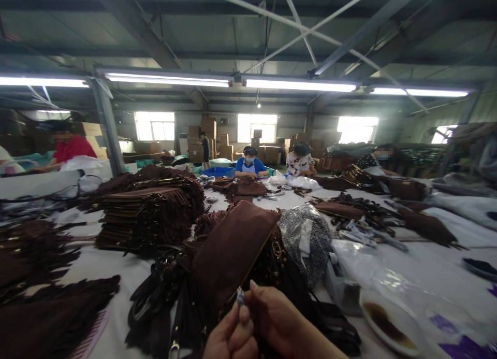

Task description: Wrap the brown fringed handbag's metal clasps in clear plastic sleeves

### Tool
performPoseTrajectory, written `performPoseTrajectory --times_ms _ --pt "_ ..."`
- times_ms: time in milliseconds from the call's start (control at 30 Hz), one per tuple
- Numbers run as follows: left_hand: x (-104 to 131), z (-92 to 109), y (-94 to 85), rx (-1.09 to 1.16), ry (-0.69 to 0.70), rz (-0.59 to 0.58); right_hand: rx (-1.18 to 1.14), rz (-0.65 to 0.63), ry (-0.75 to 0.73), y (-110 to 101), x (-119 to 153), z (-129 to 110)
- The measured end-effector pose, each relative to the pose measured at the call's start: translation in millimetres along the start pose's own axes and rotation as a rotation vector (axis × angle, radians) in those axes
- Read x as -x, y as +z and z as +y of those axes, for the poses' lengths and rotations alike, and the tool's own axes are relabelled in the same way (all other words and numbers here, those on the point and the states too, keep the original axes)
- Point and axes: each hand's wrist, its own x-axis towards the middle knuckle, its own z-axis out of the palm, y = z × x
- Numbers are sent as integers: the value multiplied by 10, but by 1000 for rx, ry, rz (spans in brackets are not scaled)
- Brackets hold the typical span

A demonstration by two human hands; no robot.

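Observation:
My left hand (pixel 233 334) is closed, its thumb and fingers pinching a small bluish-white wrapped piece (pixel 240 297) with a gold-coloured tip. Right beside it is my right hand (pixel 277 313), fingers curled with the thumb uppermost; whatever they grip is hidden. Both hands are at the near lower edge of a dark brown bag (pixel 236 245) with a gold zip along its right side. That bag lies on a heap of brown fringed bags. Dark brown straps (pixel 155 291) with metal clasps spread to the left of my hands.
A tall stack of brown bags (pixel 128 219) stands left. On the right are a clear plastic bag of small dark pieces (pixel 306 234), a grey box (pixel 344 286) and a white bowl (pixel 367 302) with brown contents. A pink comb (pixel 91 335) lies front left. Several people sit across the table.

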Motion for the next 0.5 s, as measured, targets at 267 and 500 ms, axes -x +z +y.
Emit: performPoseTrajectory --times_ms 267,500 --pt "-29 -37 -81 -64 24 -76 60 110 -8 55 -39 -50" --pt "72 -40 -118 -727 253 464 370 283 -134 -4 12 -100"
